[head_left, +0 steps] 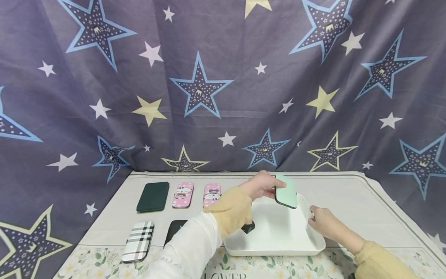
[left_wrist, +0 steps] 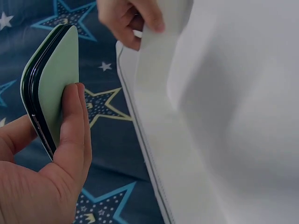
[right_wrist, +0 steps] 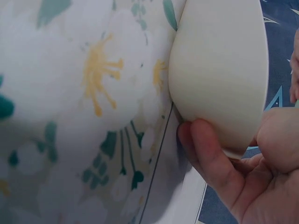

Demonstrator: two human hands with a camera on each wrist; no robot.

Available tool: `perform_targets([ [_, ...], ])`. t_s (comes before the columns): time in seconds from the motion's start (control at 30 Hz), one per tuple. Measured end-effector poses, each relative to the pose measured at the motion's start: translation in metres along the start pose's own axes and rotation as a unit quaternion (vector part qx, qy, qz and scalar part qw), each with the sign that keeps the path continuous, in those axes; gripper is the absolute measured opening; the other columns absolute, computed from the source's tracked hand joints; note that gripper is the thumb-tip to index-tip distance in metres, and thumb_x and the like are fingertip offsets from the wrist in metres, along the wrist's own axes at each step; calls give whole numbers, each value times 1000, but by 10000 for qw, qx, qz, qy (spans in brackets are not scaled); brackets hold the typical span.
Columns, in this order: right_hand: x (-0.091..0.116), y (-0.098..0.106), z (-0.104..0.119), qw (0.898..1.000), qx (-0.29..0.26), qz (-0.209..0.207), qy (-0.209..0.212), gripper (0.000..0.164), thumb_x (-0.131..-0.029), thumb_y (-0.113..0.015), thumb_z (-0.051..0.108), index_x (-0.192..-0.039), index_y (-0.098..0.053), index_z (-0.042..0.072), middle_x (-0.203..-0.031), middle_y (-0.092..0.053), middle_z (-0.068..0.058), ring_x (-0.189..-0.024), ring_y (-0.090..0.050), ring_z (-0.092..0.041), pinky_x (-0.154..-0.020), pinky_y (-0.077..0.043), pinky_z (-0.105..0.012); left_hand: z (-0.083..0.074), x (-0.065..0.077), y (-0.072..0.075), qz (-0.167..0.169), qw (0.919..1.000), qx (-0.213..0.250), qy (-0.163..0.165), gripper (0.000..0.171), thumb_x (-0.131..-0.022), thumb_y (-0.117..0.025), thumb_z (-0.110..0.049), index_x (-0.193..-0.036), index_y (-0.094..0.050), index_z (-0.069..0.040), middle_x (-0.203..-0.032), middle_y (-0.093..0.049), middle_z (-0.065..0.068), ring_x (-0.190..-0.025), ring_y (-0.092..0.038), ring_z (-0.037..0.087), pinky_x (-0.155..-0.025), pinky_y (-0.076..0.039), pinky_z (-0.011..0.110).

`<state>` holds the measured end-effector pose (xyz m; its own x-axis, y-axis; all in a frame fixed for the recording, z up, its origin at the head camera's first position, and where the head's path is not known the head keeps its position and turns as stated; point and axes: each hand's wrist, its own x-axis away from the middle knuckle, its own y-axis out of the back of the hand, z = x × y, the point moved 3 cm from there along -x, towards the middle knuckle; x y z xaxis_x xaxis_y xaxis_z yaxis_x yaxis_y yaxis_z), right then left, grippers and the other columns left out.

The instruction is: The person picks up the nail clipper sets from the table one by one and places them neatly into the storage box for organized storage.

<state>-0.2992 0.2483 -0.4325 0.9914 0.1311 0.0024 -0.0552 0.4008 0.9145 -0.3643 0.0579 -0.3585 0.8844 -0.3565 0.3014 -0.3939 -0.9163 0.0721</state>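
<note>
My left hand (head_left: pixel 262 183) grips a mint-green flat case (head_left: pixel 286 197) with rounded corners and a dark seam round its edge. The case is held above the far right part of a white tray (head_left: pixel 273 252). Seen from the left wrist, the case (left_wrist: pixel 58 77) stands on edge between the thumb and the straighter fingers of the left hand (left_wrist: pixel 51 172). At the tray's right side, my right hand (head_left: pixel 326 223) grips the rim. From the right wrist, the fingers of the right hand (right_wrist: pixel 233 182) lie under the tray's curved wall (right_wrist: pixel 219 70), with the thumb at its rim.
Left of the tray lie a dark green case (head_left: pixel 153 197), two pink cat-patterned cases (head_left: pixel 182 195) (head_left: pixel 211 194), a plaid case (head_left: pixel 138 241) and a black case (head_left: pixel 174 229) partly hidden by the left sleeve. A star-patterned curtain (head_left: pixel 223 120) hangs behind the table.
</note>
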Motion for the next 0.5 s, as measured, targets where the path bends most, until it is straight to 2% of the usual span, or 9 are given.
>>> perform_targets([
  [0.17,-1,0,0,10000,30,46,-31,32,-86,-54,3,-112,-53,-17,-76,-65,-14,-67,-64,-19,-55,-55,-27,8,-8,-12,-86,9998,159,12,28,-83,-69,-2,-104,-54,6,-82,-64,14,-76,-67,24,-71,-58,34],
  [0.3,-1,0,1,10000,-12,79,-51,32,-86,-54,3,-111,-52,-17,-77,-65,-15,-67,-65,-19,-55,-55,-27,16,-14,-20,-130,9995,284,47,25,-82,-69,-1,-101,-57,9,-80,-65,15,-75,-67,25,-70,-58,35],
  [0.5,-1,1,0,9999,-107,132,-30,31,-87,-53,2,-111,-52,-18,-79,-66,-16,-69,-66,-21,-56,-55,-27,26,-18,-32,-186,9992,258,247,23,-82,-69,-1,-99,-57,9,-79,-63,15,-78,-67,26,-71,-58,35],
])
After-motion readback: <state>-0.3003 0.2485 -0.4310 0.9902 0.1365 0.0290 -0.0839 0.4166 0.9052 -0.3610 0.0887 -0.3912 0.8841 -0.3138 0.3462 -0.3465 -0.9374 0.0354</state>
